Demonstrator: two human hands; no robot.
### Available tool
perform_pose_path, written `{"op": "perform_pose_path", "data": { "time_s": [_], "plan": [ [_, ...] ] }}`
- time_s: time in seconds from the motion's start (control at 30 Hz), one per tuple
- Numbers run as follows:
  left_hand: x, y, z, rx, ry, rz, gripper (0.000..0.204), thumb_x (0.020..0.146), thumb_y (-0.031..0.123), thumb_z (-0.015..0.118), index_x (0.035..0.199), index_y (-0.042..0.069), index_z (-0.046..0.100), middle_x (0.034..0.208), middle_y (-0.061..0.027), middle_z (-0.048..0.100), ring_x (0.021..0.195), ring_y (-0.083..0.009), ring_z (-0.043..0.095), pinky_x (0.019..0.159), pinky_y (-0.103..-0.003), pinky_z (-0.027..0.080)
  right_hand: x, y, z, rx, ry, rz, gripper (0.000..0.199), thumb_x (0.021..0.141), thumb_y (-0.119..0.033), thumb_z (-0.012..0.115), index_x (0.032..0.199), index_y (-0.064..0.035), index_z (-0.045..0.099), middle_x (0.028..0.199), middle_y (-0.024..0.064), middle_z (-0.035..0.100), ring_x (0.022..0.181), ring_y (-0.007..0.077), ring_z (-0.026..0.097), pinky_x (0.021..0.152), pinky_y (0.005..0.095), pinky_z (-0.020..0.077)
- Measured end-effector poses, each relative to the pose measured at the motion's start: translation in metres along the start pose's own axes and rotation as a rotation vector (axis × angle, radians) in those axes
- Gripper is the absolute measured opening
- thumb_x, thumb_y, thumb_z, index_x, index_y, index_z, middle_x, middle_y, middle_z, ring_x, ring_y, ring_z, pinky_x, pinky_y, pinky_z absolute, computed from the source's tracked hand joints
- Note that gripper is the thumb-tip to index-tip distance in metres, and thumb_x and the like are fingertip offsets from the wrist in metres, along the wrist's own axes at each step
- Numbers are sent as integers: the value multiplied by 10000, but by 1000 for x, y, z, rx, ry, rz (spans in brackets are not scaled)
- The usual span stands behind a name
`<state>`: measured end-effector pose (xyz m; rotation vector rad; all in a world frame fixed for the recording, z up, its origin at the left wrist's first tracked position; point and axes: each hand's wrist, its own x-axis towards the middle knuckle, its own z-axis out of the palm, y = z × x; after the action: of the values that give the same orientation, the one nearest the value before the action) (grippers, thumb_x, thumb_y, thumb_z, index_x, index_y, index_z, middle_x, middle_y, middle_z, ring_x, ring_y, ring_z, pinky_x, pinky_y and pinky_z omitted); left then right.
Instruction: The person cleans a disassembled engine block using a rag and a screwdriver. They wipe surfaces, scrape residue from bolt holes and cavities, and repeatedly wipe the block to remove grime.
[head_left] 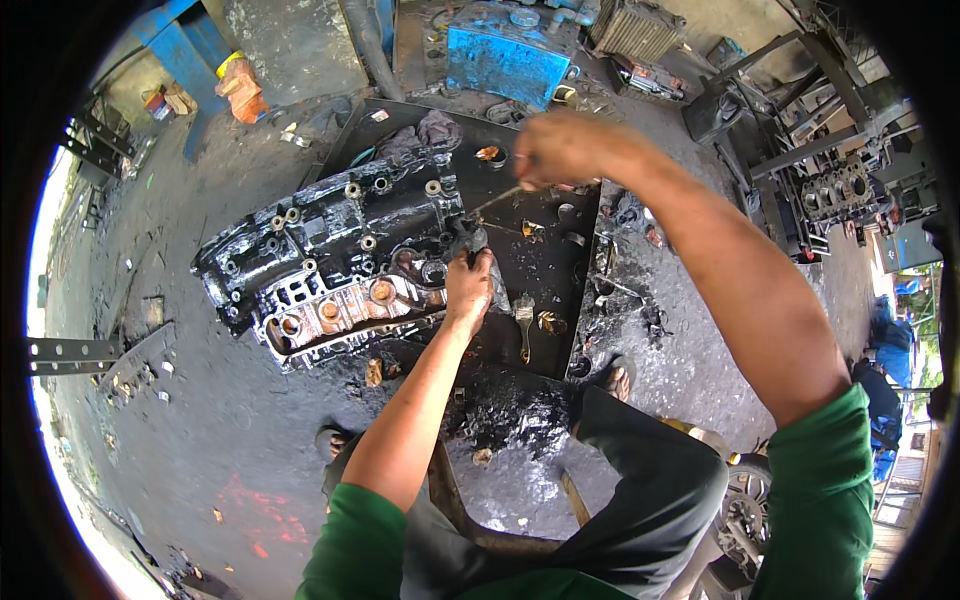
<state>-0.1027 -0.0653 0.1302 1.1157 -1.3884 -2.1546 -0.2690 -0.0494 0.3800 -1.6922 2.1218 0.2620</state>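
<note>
Two hands at one greasy engine block

Left hand (468, 285) grips the engine block (335, 265); right hand (560, 148) pinches one thin tool (497, 200). One brush (524, 322) lies on the dark tray (560, 275).

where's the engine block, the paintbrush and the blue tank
engine block (330, 250), head view, on its greasy black top face
paintbrush (524, 325), head view, on its handle
blue tank (505, 62), head view, on its front wall
</note>
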Motion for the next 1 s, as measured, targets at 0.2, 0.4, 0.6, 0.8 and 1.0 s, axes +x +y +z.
{"op": "perform_pose_path", "data": {
  "time_s": [0.2,0.4,0.6,0.8,1.0],
  "plan": [
    [-4,-16,-7,-139,-145,403,324,892,86,629,1192,12,532,1061,-64,606,930,-136,566,833,-293,467,-54,-116,72,-214,249,-25,156,767,-118,653,853,-3,713,854,157,701,814,277,699,650,413,576],
    [-17,10,-1,-356,-57,81,236,887,43,583,1119,-1,569,1007,-20,609,879,-102,538,776,-268,449,-100,-49,99,-136,628,-118,145,790,-170,650,870,-49,660,720,98,649,680,240,662,596,370,536],
    [-22,31,-3,-279,49,45,251,882,52,651,1109,-44,603,1002,-49,651,879,-145,613,774,-304,503,-74,-39,90,-104,457,-92,107,812,-128,585,846,-63,664,817,107,671,816,258,675,715,373,548],
    [-25,27,13,-427,-86,15,365,846,63,725,1159,-48,572,1123,-73,630,985,-150,587,843,-290,475,-96,-62,101,-37,363,102,199,946,-222,525,1042,-106,655,735,156,665,700,312,677,670,429,563],
    [-16,22,17,-499,-137,79,234,880,78,688,1089,5,614,1028,-24,636,918,-114,586,804,-279,461,-90,-46,122,156,291,274,278,941,-294,567,1174,-165,648,888,164,704,807,324,695,782,415,557]
  ]
}}
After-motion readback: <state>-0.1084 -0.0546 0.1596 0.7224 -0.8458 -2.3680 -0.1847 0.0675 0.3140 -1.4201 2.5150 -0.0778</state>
